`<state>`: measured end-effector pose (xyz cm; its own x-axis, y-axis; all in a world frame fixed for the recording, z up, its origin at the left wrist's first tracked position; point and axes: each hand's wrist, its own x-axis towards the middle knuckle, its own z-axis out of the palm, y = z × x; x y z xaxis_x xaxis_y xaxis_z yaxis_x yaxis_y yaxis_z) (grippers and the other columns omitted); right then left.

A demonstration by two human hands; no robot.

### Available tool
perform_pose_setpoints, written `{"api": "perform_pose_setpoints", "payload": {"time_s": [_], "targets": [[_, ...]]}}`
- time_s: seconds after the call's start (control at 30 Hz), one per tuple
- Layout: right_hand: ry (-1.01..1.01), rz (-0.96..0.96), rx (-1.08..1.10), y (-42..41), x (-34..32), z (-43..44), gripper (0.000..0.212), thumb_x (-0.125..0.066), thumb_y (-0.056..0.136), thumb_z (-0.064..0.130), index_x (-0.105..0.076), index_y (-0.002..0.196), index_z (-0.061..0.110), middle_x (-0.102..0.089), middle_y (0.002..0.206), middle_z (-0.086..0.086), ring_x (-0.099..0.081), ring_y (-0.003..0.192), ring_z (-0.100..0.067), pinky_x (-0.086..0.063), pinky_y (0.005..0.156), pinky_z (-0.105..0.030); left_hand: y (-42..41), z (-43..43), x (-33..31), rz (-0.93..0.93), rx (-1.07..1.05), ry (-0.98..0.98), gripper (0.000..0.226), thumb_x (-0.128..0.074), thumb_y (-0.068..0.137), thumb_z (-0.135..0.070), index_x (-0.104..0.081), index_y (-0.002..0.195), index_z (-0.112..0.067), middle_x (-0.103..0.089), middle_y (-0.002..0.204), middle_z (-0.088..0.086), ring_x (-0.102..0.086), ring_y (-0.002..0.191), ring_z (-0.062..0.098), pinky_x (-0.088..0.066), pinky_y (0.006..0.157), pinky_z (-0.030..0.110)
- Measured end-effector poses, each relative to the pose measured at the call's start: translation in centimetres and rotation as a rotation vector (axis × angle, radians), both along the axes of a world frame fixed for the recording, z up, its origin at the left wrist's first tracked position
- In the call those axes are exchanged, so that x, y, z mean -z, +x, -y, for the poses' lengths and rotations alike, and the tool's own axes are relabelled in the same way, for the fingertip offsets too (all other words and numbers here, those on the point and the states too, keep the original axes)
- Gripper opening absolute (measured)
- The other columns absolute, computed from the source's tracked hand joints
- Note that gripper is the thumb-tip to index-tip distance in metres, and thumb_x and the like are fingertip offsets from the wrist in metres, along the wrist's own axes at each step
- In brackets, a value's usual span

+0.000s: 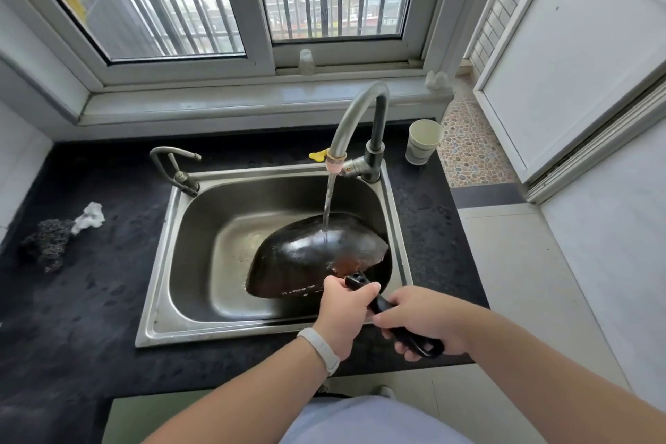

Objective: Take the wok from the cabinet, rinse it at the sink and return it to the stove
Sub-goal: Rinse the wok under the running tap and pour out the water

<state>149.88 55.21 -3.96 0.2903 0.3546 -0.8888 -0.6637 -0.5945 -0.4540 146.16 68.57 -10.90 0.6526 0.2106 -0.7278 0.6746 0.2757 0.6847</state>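
A black wok (310, 256) is tipped upside down in the steel sink (187, 245), its dark rounded underside facing up. Water from the tall faucet (356, 119) runs onto the wok's back. Both hands hold its long black handle (382, 303) over the sink's front right corner. My left hand (342, 306) grips the handle close to the wok bowl. My right hand (425, 321) is closed around the handle's far end. The stove is out of view.
A black countertop (90, 281) surrounds the sink. A steel scourer (48, 241) and crumpled white tissue (88, 216) lie at the left. A small second tap (173, 166) stands at the sink's back left. A paper cup (423, 141) stands right of the faucet. A window is behind.
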Motion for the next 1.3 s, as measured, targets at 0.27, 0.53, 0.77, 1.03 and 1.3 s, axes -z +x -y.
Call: {"api": "perform_pose_setpoints", "payload": {"time_s": [0.27, 0.53, 0.77, 1.03, 1.3], "targets": [[-0.247, 0.393, -0.284, -0.9, 0.6, -0.3, 0.014, -0.065, 0.088, 0.018, -0.052, 0.093, 0.019, -0.061, 0.08, -0.006, -0.059, 0.047, -0.014, -0.046, 0.043, -0.022, -0.3, 1.0, 1.1, 0.01, -0.064, -0.029, 0.045, -0.078, 0.079, -0.018, -0.045, 0.108, -0.011, -0.064, 0.111, 0.019, -0.07, 0.098, 0.031, -0.058, 0.087, 0.05], [-0.059, 0.404, -0.058, -2.3, 1.7, 1.1, 0.016, -0.065, 0.089, 0.012, -0.063, 0.105, 0.015, -0.062, 0.071, -0.005, -0.056, 0.042, -0.012, -0.047, 0.043, -0.022, -1.1, 1.2, 1.2, 0.086, -0.122, -0.203, 0.031, -0.068, 0.09, -0.008, -0.054, 0.117, -0.004, -0.069, 0.11, 0.019, -0.072, 0.095, 0.027, -0.061, 0.075, 0.034], [0.066, 0.331, 0.062, -2.4, 2.1, 2.3, 0.007, -0.061, 0.093, 0.008, -0.066, 0.098, 0.011, -0.059, 0.07, -0.007, -0.051, 0.04, -0.013, -0.041, 0.04, -0.022, 0.1, 1.4, 1.4, 0.099, 0.035, -0.218, 0.021, -0.062, 0.092, 0.0, -0.056, 0.112, 0.001, -0.067, 0.1, 0.017, -0.07, 0.093, 0.027, -0.06, 0.074, 0.033], [-0.245, 0.538, -0.327, -1.6, 2.2, 2.0, 0.014, -0.053, 0.094, 0.024, -0.054, 0.103, 0.013, -0.059, 0.084, -0.003, -0.055, 0.068, -0.017, -0.045, 0.058, -0.027, 0.6, 2.7, 2.5, 0.116, 0.103, -0.058, 0.025, -0.068, 0.088, -0.007, -0.053, 0.108, -0.003, -0.064, 0.105, 0.019, -0.068, 0.094, 0.027, -0.06, 0.076, 0.036], [-0.189, 0.674, -0.197, -2.1, 2.2, 3.4, 0.026, -0.064, 0.084, 0.019, -0.05, 0.105, 0.027, -0.061, 0.081, 0.003, -0.055, 0.062, -0.012, -0.045, 0.057, -0.025, 0.9, 3.1, 3.1, 0.125, 0.135, -0.026, 0.042, -0.078, 0.075, -0.017, -0.053, 0.107, -0.005, -0.067, 0.103, 0.019, -0.072, 0.096, 0.029, -0.061, 0.083, 0.049]]}}
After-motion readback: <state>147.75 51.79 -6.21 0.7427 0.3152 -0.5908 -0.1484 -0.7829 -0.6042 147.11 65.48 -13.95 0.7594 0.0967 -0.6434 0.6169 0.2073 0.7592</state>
